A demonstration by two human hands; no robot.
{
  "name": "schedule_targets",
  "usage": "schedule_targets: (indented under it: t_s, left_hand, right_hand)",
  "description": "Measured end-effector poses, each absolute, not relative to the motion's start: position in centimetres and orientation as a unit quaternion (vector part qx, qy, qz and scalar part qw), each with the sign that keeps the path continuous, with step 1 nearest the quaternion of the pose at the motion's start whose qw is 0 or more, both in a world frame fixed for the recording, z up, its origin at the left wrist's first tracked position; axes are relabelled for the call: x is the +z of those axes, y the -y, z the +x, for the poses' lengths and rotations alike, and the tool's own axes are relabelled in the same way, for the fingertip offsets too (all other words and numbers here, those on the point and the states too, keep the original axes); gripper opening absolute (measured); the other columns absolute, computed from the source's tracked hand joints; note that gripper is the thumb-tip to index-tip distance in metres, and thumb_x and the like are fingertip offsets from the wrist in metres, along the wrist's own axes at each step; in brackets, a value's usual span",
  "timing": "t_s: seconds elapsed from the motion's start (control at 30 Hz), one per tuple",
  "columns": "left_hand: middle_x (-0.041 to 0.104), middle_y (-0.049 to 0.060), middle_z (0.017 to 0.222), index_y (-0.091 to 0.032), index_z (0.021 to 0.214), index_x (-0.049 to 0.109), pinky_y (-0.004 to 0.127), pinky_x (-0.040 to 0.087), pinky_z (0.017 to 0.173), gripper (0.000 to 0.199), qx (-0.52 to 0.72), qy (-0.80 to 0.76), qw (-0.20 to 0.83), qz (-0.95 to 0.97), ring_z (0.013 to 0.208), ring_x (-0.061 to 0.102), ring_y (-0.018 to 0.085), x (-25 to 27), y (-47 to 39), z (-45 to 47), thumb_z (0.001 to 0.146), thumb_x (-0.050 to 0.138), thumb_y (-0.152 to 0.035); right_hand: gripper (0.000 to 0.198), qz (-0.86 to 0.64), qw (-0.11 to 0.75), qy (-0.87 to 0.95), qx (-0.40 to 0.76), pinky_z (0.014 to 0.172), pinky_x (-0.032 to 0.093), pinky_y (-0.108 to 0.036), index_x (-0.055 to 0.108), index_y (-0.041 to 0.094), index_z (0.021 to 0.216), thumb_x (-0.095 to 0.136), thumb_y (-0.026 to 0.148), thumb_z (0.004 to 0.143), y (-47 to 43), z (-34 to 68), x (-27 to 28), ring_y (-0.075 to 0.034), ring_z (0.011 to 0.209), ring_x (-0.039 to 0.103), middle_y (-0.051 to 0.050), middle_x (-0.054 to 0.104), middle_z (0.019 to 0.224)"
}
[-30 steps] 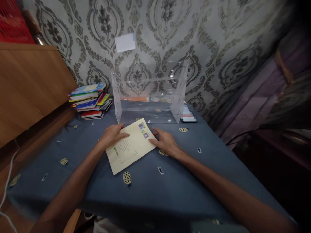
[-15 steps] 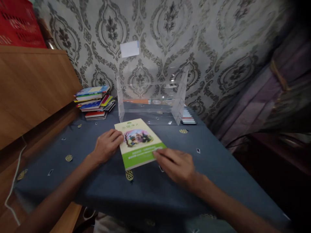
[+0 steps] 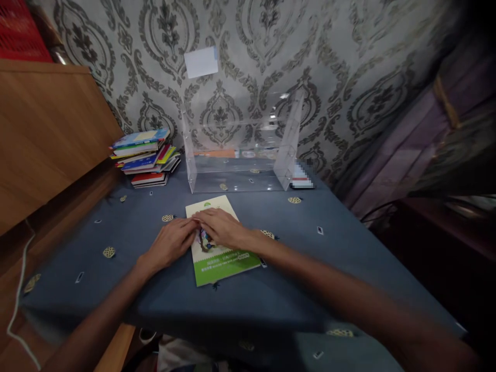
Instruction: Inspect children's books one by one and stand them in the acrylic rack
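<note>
Right hand has jumped from the lower right corner of the cover up to its left side, so now it meets the left hand, and the two touch at the fingertips. The cream-and-green paperback has its illustrated front up (a second ago it was showing the back, with the barcode), and as far as I can see it's lying on the bench. My read is that the flipping over is done and both hands are now working the left edge of the cover.

Hand check: the right is palm down, fingers close together across the picture. The left curves over the left edge, and I can't tell whether its thumb is pinching anything under there. Book's just in front of the clear acrylic rack, not touching it, and well apart from the messy book stack at left.
</note>
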State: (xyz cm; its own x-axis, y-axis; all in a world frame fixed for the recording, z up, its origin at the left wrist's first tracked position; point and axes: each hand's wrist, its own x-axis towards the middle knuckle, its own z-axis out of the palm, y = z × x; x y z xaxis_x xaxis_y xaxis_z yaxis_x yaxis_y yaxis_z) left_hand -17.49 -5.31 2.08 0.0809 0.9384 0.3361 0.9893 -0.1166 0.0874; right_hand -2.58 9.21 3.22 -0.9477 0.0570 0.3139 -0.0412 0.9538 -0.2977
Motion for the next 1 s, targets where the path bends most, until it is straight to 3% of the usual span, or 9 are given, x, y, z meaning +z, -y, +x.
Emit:
schedule_targets:
  t_s: [0.07,0.2,0.37,0.67,1.0]
  left_hand:
    - [0.073,0.01,0.114,-0.019,0.112,0.065,0.039,0.056,0.09,0.022,-0.174,0.668,0.07,-0.721,0.104,0.069,0.025,1.6,5.5,-17.1,0.1,0.048,-0.028]
    - [0.065,0.012,0.135,-0.018,0.133,0.056,0.046,0.05,0.105,0.037,-0.184,0.688,0.068,-0.699,0.129,0.058,0.027,0.4,6.2,-16.7,0.102,0.048,-0.036]
    - [0.056,0.011,0.147,-0.018,0.142,0.049,0.045,0.043,0.114,0.045,-0.162,0.708,0.042,-0.686,0.143,0.044,0.024,-0.5,5.7,-17.1,0.103,0.042,-0.04]
    - [0.044,0.014,0.155,-0.015,0.148,0.042,0.046,0.036,0.12,0.049,-0.158,0.712,0.012,-0.684,0.149,0.032,0.023,-1.4,3.2,-18.2,0.106,0.028,-0.037]
    - [0.05,0.017,0.15,-0.01,0.144,0.046,0.043,0.04,0.118,0.045,-0.136,0.655,0.011,-0.743,0.144,0.042,0.023,-0.5,-0.3,-22.8,0.102,0.032,-0.023]
  right_hand:
    - [0.032,-0.005,0.135,0.98,0.146,0.105,0.043,-0.044,0.06,0.015,0.127,0.047,0.015,0.099,-10.2,-4.8,2.0,-0.024,0.116,0.063,-0.014,0.069,0.125]
    - [0.037,-0.077,0.153,0.976,0.133,0.116,0.032,-0.052,0.058,0.019,0.134,0.043,0.019,0.1,-13.5,-4.7,-0.6,-0.026,0.139,0.049,-0.014,0.057,0.145]
    - [0.043,-0.147,0.152,0.964,0.163,0.117,0.036,-0.053,0.055,0.018,0.14,0.04,0.026,0.101,-17.4,-0.9,-1.9,-0.026,0.14,0.047,-0.014,0.05,0.151]
    - [0.041,-0.162,0.21,0.949,0.17,0.11,0.044,-0.054,0.063,0.017,0.131,0.049,0.03,0.095,-15.9,1.5,-2.2,-0.031,0.127,0.06,-0.015,0.067,0.133]
    - [0.035,-0.147,0.238,0.934,0.223,0.107,0.044,-0.056,0.067,0.02,0.124,0.051,0.027,0.093,-15.5,2.1,-1.4,-0.03,0.127,0.06,-0.011,0.072,0.123]
